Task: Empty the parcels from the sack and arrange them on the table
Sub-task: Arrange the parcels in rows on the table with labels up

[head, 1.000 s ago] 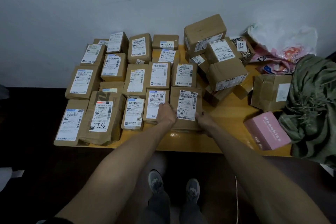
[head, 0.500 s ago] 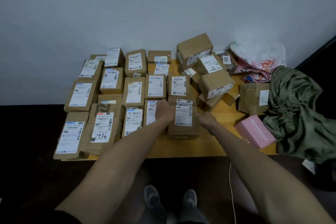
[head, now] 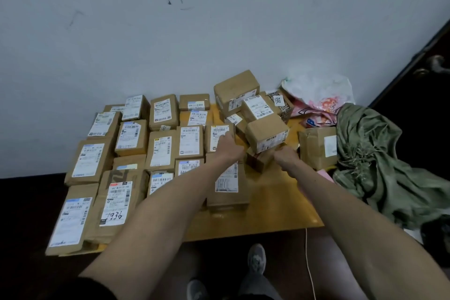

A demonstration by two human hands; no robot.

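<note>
Now my left hand presses flat on a label-up parcel, long axis near-to-far, mid table; my right hand curls round a small box lying crosswise just right.

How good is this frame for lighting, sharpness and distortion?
Head view: dim, flat light, floor nearly black; mild sheen on the table; wide-angle stretch enlarges the forearms; label print is soft, and only the handwriting on the 1936 parcel reads clearly.
</note>
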